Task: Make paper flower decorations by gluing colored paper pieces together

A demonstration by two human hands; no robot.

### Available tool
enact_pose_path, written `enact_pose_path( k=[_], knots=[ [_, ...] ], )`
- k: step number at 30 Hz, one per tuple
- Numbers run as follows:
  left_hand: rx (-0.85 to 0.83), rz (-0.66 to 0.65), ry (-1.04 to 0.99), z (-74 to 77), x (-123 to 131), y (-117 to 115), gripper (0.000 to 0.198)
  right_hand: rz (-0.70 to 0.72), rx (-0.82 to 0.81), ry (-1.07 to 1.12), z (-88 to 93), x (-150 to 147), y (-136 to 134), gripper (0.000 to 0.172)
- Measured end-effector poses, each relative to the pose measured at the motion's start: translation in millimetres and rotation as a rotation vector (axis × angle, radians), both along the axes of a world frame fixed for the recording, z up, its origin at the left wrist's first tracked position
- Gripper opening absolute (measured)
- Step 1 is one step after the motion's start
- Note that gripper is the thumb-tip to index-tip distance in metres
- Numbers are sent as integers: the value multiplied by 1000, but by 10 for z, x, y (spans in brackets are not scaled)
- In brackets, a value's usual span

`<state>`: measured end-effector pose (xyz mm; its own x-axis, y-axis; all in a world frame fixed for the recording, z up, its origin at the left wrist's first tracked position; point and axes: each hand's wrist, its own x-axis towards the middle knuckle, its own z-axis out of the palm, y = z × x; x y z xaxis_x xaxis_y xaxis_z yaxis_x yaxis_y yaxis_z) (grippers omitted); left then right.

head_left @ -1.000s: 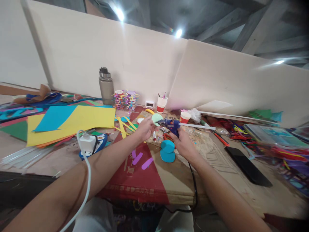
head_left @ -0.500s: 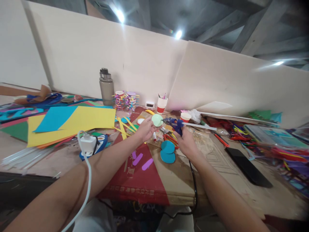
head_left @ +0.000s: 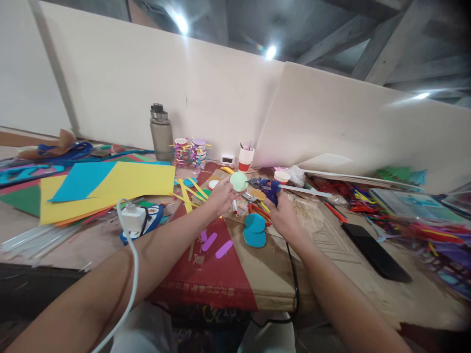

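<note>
Between the fingers of my left hand (head_left: pixel 221 196) is a light green disc (head_left: pixel 238 181), its round face turned toward me. My right hand (head_left: pixel 282 211) grips a blue glue gun (head_left: pixel 270 187) with a long white glue stick (head_left: pixel 305 190) poking out of its back. The gun's nozzle points left, at the disc's right edge; whether they touch I cannot tell. Below my hands lie blue rounded cutouts (head_left: pixel 255 238) and purple strips (head_left: pixel 222 249). Orange-handled scissors (head_left: pixel 257 210) rest partly behind the cutouts.
Yellow and blue sheets (head_left: pixel 143 181) cover the left side, near a white charger plug (head_left: pixel 133 218). Behind stand a bottle (head_left: pixel 161 135), two decorated cups (head_left: pixel 199 154) and a pen cup (head_left: pixel 246 159). A black phone (head_left: pixel 375 252) lies right; the gun's black cord (head_left: pixel 294 274) hangs over the edge.
The view has shifted very slightly. Both hands keep their hold, and the glue gun's nozzle stays at the green disc's edge.
</note>
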<state>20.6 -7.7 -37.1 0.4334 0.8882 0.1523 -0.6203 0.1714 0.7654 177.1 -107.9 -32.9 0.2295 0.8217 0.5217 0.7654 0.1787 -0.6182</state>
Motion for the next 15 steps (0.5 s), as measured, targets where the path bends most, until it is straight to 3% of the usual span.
enact_pose_path(
  k=[9,15],
  knots=[
    [23,-98,26,-49,24,-11,37,-38,12,-22,33,12,11,38],
    [29,-44,28,7,-12,10,33,-4,-55,-31,49,-79,-53,35]
  ],
)
